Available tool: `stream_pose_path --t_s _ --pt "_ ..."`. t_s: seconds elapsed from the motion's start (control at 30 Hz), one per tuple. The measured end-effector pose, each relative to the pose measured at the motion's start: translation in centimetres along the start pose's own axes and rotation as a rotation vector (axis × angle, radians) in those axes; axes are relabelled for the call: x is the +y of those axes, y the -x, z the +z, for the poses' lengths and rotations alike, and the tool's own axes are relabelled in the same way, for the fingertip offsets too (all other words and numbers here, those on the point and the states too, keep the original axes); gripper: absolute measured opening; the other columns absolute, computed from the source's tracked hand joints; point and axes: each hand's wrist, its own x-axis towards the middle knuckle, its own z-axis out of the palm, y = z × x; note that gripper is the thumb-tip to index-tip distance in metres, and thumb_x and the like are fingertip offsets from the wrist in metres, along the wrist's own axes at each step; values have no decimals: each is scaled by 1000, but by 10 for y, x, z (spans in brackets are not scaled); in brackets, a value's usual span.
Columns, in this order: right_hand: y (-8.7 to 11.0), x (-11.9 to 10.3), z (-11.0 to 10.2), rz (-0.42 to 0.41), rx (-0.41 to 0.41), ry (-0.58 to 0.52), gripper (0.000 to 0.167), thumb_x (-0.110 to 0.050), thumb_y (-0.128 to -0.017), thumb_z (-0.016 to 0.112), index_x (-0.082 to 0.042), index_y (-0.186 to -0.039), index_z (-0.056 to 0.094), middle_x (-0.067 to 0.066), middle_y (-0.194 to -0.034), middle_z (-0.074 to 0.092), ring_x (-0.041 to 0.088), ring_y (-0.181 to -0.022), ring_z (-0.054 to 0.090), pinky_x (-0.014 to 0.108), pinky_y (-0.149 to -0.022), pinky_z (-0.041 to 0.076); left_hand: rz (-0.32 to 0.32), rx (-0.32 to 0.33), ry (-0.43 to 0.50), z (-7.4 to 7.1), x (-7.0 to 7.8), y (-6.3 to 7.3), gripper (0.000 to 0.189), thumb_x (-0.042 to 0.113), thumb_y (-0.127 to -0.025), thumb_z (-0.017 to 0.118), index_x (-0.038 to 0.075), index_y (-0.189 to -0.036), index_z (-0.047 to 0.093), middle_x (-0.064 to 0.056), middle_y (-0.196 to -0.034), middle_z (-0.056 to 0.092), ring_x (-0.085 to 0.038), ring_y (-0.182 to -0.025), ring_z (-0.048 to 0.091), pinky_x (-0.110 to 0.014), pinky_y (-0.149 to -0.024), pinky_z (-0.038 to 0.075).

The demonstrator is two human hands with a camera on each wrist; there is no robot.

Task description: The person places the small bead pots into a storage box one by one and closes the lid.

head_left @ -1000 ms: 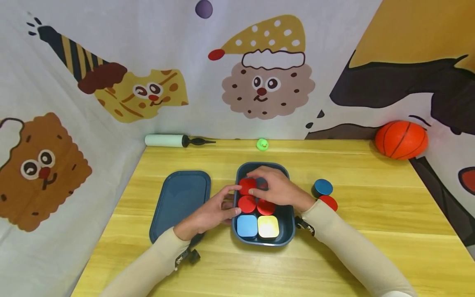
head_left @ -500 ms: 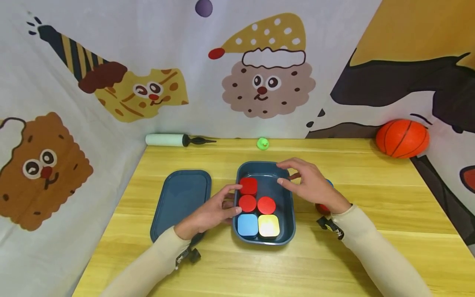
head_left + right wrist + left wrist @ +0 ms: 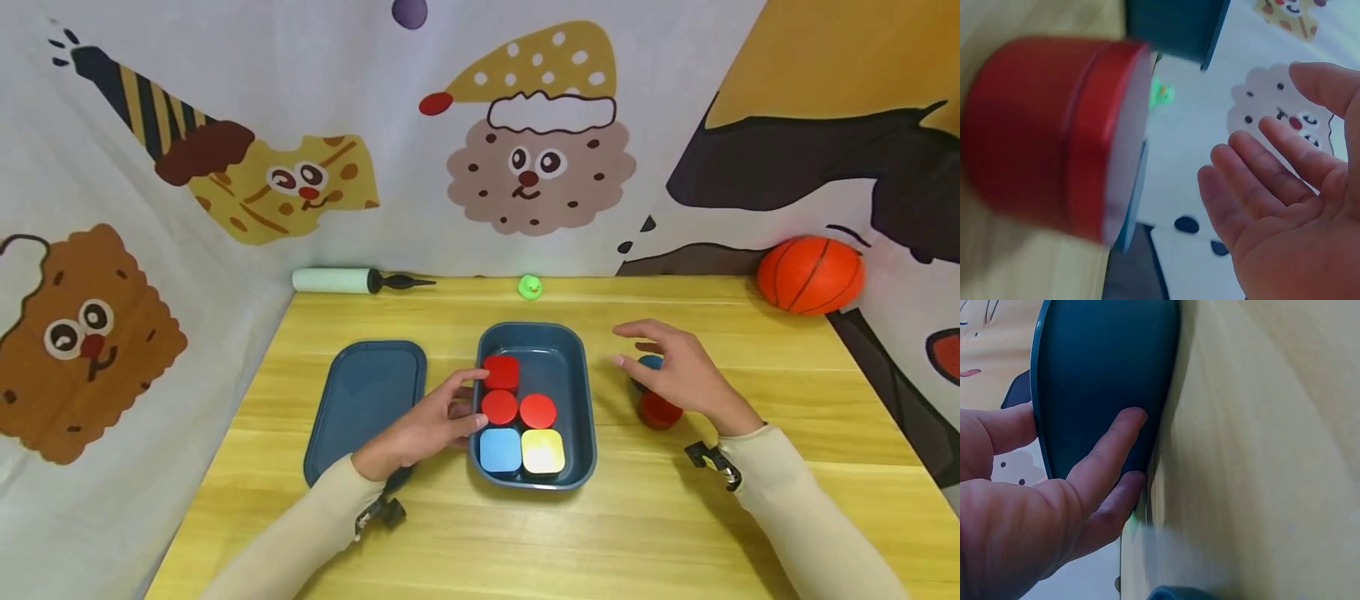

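My left hand (image 3: 433, 427) rests against the left side of a dark blue rectangular box (image 3: 588, 400), with fingertips at its rim. In the left wrist view, its extended fingers lie along the box's outer wall (image 3: 1100, 362). Inside the box sit a red rounded-square tin (image 3: 501, 372), two red round tins (image 3: 537, 411), a blue square tin (image 3: 500, 451) and a yellow square tin (image 3: 543, 452). To the right, my right hand (image 3: 686, 373) hovers with loosely spread fingers, holding nothing. Below it stand a red round tin (image 3: 1035, 131) and a blue round tin (image 3: 649, 362), both partly covered by the hand in the head view.
A dark blue lid (image 3: 367, 400) lies flat left of the box. Along the back edge of the wooden table (image 3: 480, 542) are a pale green hand pump (image 3: 337, 281), a small green rubber duck (image 3: 530, 287) and an orange toy basketball (image 3: 810, 275). A printed cloth hangs behind.
My right hand has come out of the box and moved right, over the tins on the table. The left hand stays at the box's left side.
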Motion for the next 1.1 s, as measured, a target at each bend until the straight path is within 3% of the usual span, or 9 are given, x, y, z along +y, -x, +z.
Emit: stream_pose_path --t_s 0.23,0.47,0.63,0.97,1.1 --pt "10 19 -9 92 -37 55 46 -27 -98 78 -5 -138 67 17 -141 67 41 -130 61 65 -107 50 -4 -3 -3 -1 0 -1 69 13 -105 68 27 -163 34 -18 -155 45 -29 -127 61 -45 -93 63" --pt "21 37 -13 190 -143 61 57 -39 -100 74 -3 -143 62 21 -142 64 41 -127 61 63 -101 55 2 -19 -8 0 1 -1 68 13 -105 68 28 -162 34 -18 -155 44 -30 -128 61 -45 -93 63" --pt "24 40 -12 204 -180 61 57 -38 -99 76 -4 -143 61 25 -145 61 43 -123 61 66 -104 51 11 -19 -15 -1 4 -3 68 14 -105 68 28 -162 35 -18 -154 45 -30 -127 61 -44 -92 64" --pt "24 42 -5 192 -191 59 51 -27 -99 77 -6 -144 62 28 -146 59 45 -123 62 65 -103 52 4 -23 -12 -3 -1 -3 68 15 -104 69 27 -162 35 -19 -155 44 -31 -128 61 -45 -93 63" --pt "24 42 -4 188 -179 74 51 -27 -99 77 -6 -143 63 27 -146 60 45 -124 62 66 -104 52 15 -25 -15 -5 -2 -2 68 16 -104 70 25 -162 35 -20 -150 51 -29 -125 63 -44 -92 64"
